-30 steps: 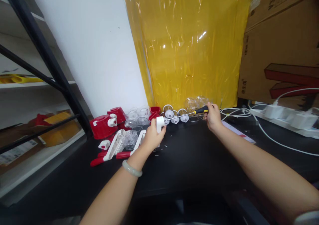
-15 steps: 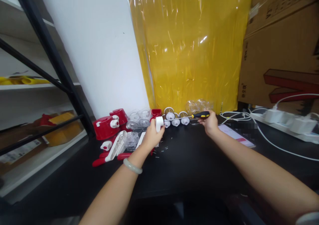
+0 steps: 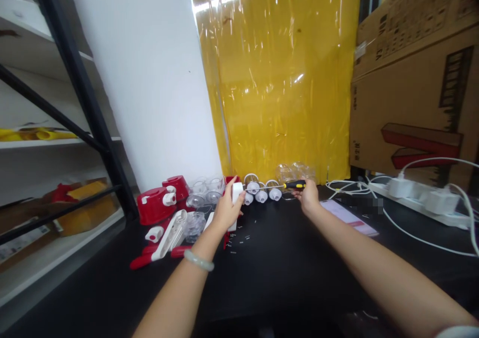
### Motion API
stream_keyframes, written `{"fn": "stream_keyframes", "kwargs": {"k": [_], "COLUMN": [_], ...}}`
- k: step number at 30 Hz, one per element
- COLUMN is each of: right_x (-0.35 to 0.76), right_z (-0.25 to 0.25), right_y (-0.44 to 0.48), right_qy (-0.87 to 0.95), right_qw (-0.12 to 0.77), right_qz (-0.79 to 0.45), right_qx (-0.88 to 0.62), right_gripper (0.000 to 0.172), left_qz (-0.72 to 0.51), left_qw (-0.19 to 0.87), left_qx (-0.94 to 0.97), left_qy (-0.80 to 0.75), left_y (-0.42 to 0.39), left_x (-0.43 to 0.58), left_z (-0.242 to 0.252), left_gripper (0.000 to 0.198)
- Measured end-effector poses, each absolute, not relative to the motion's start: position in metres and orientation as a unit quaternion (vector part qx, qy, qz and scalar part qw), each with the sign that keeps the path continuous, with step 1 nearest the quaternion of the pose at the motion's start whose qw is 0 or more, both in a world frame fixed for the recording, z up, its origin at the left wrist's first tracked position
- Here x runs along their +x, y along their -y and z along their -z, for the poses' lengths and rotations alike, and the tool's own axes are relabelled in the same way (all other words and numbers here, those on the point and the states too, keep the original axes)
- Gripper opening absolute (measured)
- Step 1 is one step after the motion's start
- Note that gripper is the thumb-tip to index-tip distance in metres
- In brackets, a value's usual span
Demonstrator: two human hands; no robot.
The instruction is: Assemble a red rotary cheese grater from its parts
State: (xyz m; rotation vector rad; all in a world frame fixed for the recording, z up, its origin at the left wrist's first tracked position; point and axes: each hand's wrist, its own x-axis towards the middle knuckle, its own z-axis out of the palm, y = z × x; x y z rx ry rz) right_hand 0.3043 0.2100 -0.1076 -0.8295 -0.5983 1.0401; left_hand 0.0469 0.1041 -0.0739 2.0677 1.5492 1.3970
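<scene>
Above the black table (image 3: 280, 278), out in front of the body, the two hands stand apart, joined only by a tool: the left hand (image 3: 227, 211) is closed around a smooth white plastic piece (image 3: 237, 192), its fingers wrapped and thumb pressed against it, while the right hand (image 3: 310, 197) grips the rear of a screwdriver (image 3: 295, 185) with a black-and-yellow handle. The slim metal shaft runs leftward to the white piece — whether the tip is seated in it is too small to tell. Just beyond the shaft, between the hands, stand rounded drums (image 3: 261, 195) with shiny sides and white ends. Below the left hand lie small, thin metal-looking bits (image 3: 245, 238); to its left are a glossy red housing (image 3: 151, 207), a long white handle (image 3: 172, 236) with a red grip, and crumpled-looking clear plastic (image 3: 195, 227). Near the right hand, a flat pale slab (image 3: 350, 218) lies on the table, with thin white cables (image 3: 407, 246) looping past it. Behind everything hangs a glossy, rippled yellow sheet (image 3: 277, 79).
</scene>
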Motion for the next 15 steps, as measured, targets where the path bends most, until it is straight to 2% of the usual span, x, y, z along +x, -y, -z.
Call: {"fn": "stream_keyframes", "kwargs": {"k": [15], "right_x": [0.314], "right_z": [0.109], "right_y": [-0.209], "right_qy": [0.321], "right_qw": [0.754], "right_qz": [-0.424], "right_qx": [-0.385], "right_gripper": [0.011], "left_qz": [-0.467], "left_qw": [0.046], "left_qx": [0.714], "left_qy": [-0.519], "left_y": [-0.095], "left_x": [0.048], "left_z": [0.090], "left_gripper": [0.060]}}
